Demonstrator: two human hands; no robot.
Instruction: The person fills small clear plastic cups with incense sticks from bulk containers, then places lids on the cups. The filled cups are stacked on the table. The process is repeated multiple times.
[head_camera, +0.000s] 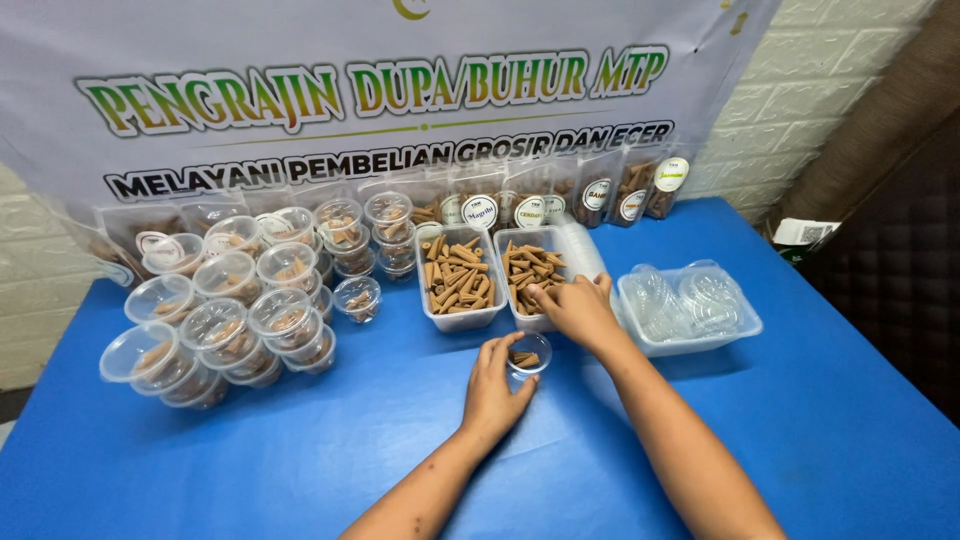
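Item: small clear cup, on the blue desk, partly filled with brown cones. My left hand steadies it, grip curled on its rim. Right hand, just beyond, pinches cones in the right tub.

Both forearms bare, coming in from bottom edge, angled up toward centre. L hand lies low, palm down, fingers curved, thumb spread out to the R. R arm crosses in from lower R, wrist bent slightly. R hand sits ahead of the L, knuckles up, fingertips pinched together, pointing L. Hands close, not touching.
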